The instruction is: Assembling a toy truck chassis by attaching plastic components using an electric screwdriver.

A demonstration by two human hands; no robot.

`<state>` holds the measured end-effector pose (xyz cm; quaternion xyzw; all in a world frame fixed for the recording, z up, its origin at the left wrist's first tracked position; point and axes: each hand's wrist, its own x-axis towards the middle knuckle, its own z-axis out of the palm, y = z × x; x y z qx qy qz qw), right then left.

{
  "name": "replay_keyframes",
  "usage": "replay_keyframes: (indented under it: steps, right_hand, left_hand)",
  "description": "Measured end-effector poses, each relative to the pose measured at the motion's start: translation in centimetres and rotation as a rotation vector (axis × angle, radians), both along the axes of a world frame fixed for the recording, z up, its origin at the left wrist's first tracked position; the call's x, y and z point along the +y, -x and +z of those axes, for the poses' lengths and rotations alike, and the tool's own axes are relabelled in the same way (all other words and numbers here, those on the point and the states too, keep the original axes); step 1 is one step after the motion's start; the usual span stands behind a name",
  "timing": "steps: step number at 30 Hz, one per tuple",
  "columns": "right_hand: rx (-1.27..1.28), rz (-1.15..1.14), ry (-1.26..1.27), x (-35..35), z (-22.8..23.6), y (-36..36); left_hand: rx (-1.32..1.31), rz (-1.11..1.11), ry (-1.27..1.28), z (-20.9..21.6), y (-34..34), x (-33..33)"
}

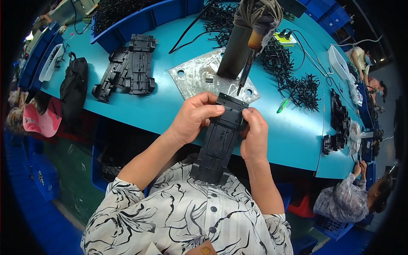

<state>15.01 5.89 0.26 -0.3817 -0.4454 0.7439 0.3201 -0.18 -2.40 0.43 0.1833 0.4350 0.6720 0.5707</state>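
Observation:
Between my two hands is a black plastic toy car chassis point(218, 138), tilted, its far end near the metal plate and its near end against my shirt. My left hand point(196, 115) grips its upper left edge, thumb on the face. On the opposite edge my right hand point(255, 134) is closed, thumb near the top corner; its other fingers are partly hidden. Just beyond the chassis, the pointed tip of a soldering-iron-like tool point(247, 63) hangs from a post point(233, 53) on the galvanized metal plate point(187, 80).
More black chassis point(141, 63) lie stacked at left on the teal table point(170, 123), beside a black bag point(74, 85). Heaps of small black parts point(304, 91) and a green tool point(282, 106) lie right. A blue bin point(148, 19) stands behind. A co-worker point(346, 197) sits at right.

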Motion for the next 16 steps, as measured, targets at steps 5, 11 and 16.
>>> replay_keyframes:
  steps: [5, 11, 16]
  right_hand:
    - [0.053, -0.018, 0.000, -0.9, -0.1, 0.6]
    - [-0.011, -0.066, -0.108, -2.5, 0.1, 0.6]
    - [0.012, -0.065, -0.197, -3.4, 0.1, 0.1]
  left_hand:
    - [0.104, 0.034, 0.026, -0.9, -0.6, 0.0]
    - [0.071, 0.076, -0.024, -1.1, -0.9, -0.4]
    - [0.135, 0.058, 0.019, -0.1, -1.2, -1.2]
